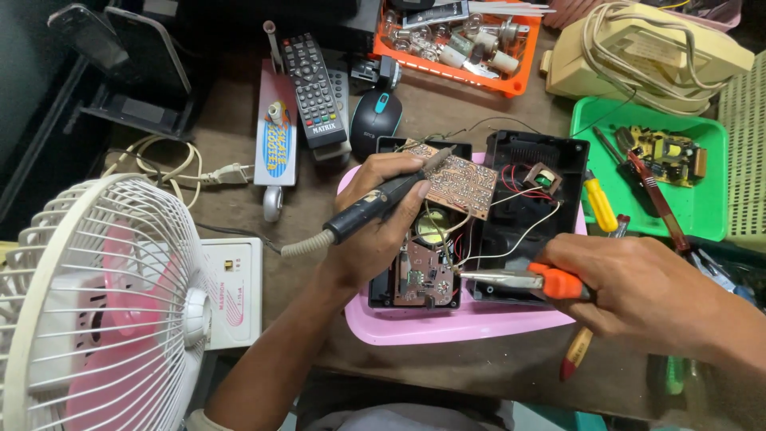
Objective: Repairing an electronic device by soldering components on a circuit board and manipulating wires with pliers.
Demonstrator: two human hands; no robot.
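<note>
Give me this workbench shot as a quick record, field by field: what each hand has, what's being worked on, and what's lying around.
Left hand: grips a black soldering iron, tip on a brown circuit board
Right hand: holds orange-handled pliers, jaws pointing into the opened black casing
Work surface: pink tray under the casing
Left side: white table fan, remote control, computer mouse
Right side: green tray holding another circuit board, yellow-handled screwdriver
Back: orange tray of bulbs
</note>
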